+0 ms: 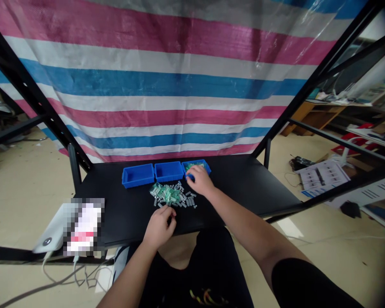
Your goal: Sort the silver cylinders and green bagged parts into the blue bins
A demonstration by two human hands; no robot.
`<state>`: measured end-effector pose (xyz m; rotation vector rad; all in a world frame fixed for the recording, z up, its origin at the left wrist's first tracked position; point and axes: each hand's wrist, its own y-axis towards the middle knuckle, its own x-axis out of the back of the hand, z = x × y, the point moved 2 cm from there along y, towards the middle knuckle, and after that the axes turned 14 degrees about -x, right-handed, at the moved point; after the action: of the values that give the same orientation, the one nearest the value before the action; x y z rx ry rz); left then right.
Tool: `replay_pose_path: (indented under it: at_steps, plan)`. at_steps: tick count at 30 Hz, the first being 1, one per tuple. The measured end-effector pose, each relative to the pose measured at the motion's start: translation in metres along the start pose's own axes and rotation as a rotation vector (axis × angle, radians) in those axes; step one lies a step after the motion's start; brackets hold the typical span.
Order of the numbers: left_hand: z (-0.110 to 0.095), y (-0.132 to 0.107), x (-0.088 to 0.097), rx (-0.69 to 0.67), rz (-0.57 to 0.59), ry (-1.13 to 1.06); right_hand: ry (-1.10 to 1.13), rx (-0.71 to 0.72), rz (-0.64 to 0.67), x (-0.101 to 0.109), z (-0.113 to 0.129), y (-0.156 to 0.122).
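A loose pile of small, shiny green and grey pieces [170,194] is lying on the flat black tabletop [253,188], between the person and three shallow blue plastic bins, so both hands are having it within easy reach, I think. The left blue bin [139,182], the middle blue bin [169,177] and the right blue bin [208,167] are standing side by side behind the pile, probably for keeping pieces apart; the right one is holding some greenish pieces. The right hand [199,179] is hanging over this bin's near edge, its forearm stretching forward, fingers bending downward and partly spread. The left hand [160,224] is resting low at the pile's near edge, fingers curling toward the thumb. Whether either hand is gripping a piece, I cannot tell.
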<state>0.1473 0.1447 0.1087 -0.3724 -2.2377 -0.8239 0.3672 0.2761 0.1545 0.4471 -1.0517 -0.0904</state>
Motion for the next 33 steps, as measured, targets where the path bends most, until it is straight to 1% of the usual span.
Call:
replay_pose_path:
  at_steps: [2,4,6,8,10,12,15,17,19,20,21,24,26,29,33]
  plan:
    - [0.001,0.0,0.0,-0.002,0.002,-0.002,0.006,0.071,0.115,-0.01,0.029,-0.012]
    - [0.001,0.0,-0.001,-0.006,0.0,-0.004,-0.019,0.093,0.236,-0.022,0.05,-0.023]
    - [0.001,0.0,-0.001,-0.009,0.001,-0.005,-0.038,0.066,0.306,-0.032,0.06,-0.029]
    - [0.0,0.0,0.0,-0.009,0.006,-0.005,-0.009,0.033,0.326,-0.041,0.06,-0.03]
    - [0.0,0.0,0.0,-0.007,0.01,-0.002,0.075,0.003,0.298,-0.047,0.055,-0.028]
    - [0.0,0.0,-0.001,-0.007,0.011,0.002,0.198,-0.057,0.257,-0.048,0.047,-0.022]
    - [0.001,-0.001,-0.001,-0.004,0.013,0.004,0.335,-0.175,0.156,-0.038,0.03,-0.012]
    - [0.001,-0.001,-0.001,-0.002,0.015,0.002,0.297,-0.194,0.007,-0.022,0.017,-0.005]
    - [0.002,-0.001,-0.001,-0.001,0.013,0.0,0.144,-0.196,-0.176,-0.002,0.0,0.001]
    - [0.002,-0.001,-0.001,-0.001,0.012,-0.001,0.06,-0.221,-0.226,0.007,-0.01,0.004]
    - [0.002,-0.001,-0.001,0.0,0.012,-0.002,-0.01,-0.251,-0.245,0.014,-0.021,0.008]
    - [0.002,-0.001,0.0,-0.002,0.015,-0.007,-0.144,-0.292,-0.202,0.022,-0.051,0.017]
    - [0.001,0.0,0.0,-0.002,0.016,-0.008,-0.171,-0.256,-0.145,0.021,-0.064,0.021]
    - [0.0,0.0,0.0,-0.005,0.013,-0.009,-0.139,-0.173,-0.092,0.02,-0.069,0.025]
    - [-0.001,0.0,0.001,-0.011,0.003,-0.009,-0.092,-0.117,-0.111,0.024,-0.065,0.025]
